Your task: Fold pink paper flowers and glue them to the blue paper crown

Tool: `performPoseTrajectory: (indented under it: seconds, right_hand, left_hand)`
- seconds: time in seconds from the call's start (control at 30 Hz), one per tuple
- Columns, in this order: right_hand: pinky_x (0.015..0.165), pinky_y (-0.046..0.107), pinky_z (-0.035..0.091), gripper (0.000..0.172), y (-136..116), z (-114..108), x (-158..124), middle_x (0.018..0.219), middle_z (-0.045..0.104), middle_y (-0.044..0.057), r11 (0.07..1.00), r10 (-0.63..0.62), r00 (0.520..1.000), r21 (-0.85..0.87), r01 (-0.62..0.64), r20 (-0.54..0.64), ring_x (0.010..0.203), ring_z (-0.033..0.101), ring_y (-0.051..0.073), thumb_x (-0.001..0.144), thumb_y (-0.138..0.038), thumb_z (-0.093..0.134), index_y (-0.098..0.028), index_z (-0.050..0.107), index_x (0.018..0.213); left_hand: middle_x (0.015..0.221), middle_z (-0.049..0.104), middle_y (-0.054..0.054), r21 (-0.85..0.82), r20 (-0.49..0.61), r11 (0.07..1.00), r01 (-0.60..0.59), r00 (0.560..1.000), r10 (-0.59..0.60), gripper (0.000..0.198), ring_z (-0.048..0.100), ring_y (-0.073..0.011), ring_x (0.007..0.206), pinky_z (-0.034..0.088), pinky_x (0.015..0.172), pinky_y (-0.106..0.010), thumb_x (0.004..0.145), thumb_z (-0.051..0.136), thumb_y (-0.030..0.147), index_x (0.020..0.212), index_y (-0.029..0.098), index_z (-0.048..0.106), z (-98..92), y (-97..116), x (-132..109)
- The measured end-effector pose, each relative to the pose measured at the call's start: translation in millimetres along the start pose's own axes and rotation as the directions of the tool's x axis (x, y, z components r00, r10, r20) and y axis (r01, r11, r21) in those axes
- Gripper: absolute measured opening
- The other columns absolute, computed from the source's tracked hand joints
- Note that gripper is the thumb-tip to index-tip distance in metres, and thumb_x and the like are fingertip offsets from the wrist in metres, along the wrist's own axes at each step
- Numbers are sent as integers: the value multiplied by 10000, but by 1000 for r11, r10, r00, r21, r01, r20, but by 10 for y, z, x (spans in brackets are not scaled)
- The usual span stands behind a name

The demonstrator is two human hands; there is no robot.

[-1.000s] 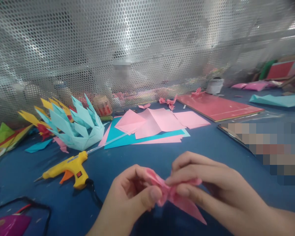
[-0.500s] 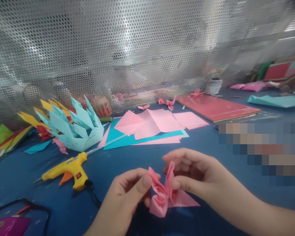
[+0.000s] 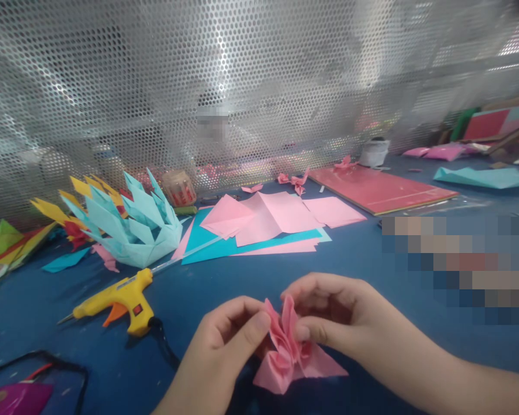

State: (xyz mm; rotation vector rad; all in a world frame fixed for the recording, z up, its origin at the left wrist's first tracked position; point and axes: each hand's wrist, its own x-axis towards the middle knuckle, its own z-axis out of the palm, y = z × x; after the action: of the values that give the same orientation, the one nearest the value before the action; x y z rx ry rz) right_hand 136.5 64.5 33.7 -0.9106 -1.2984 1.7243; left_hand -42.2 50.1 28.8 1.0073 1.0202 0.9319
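A folded pink paper piece (image 3: 285, 357), creased into several pointed flaps, is between my two hands low in the middle of the view. My left hand (image 3: 231, 337) pinches its upper left flap between thumb and fingers. On the other side, my right hand (image 3: 339, 311) has its thumb pressed on the right upright flap, with the fingers curled behind it. The two upright points stand close together. Some of the fingertips are hidden behind the paper.
A yellow glue gun (image 3: 115, 302) lies on the blue table (image 3: 207, 294) left of my hands. Beyond are a light-blue folded paper crown (image 3: 134, 230), pink sheets (image 3: 281, 213) and a red board (image 3: 380, 187). A perforated metal screen (image 3: 259, 80) rises behind.
The two upright flaps have come closer together, and the paper's lower flaps have spread wider. My right hand has shifted slightly left and down.
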Motion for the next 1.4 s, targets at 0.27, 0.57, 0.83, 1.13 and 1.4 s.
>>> performPoseTrajectory:
  seconds: [0.27, 0.57, 0.83, 1.13, 1.4]
  right_hand:
    - [722, 250, 516, 320, 58, -29, -17, 968, 552, -11, 990, -127, 986, -72, 119, -110, 820, 607, 124, 786, -310, 693, -271, 518, 1051]
    - [740, 238, 514, 17, -13, -8, -2, 822, 654, 5, 959, -143, 988, -256, 123, -62, 774, 640, 131, 802, -211, 626, -201, 640, 803]
    - [747, 282, 517, 222, -22, -17, 9, 778, 647, -12, 997, -31, 999, -76, 30, -15, 732, 638, 132, 763, -305, 715, -196, 548, 861]
    - [710, 292, 504, 189, 30, 8, -42, 789, 635, 10, 983, -65, 998, -170, 69, 26, 730, 617, 142, 821, -326, 664, -184, 565, 897]
    - [690, 261, 515, 123, -2, 39, -48, 754, 671, 4, 951, -138, 990, -280, 130, -8, 719, 653, 144, 810, -284, 668, -198, 606, 872]
  left_hand:
    - [792, 662, 10, -235, -193, 971, -49, 981, 3, 144, 632, -117, 669, 509, 625, -218, 864, 581, 336, 804, 205, 575, 46, 26, -15]
    - [765, 684, 21, -101, -150, 995, 0, 989, -15, 252, 629, -117, 604, 539, 613, -266, 739, 684, 224, 942, 216, 535, 63, 32, -32]
    - [745, 711, -13, 46, -82, 999, -6, 997, 10, 242, 649, -109, 631, 505, 594, -197, 698, 749, 290, 877, 157, 654, 38, 56, -23]
    - [721, 723, -7, 35, -42, 999, 40, 998, -39, 205, 642, -96, 618, 502, 586, -171, 681, 775, 254, 853, 165, 708, 38, 65, -20]
    - [755, 737, -14, 59, -45, 997, 52, 998, -50, 211, 636, -99, 647, 494, 606, -173, 712, 758, 273, 896, 172, 733, 28, 70, -19]
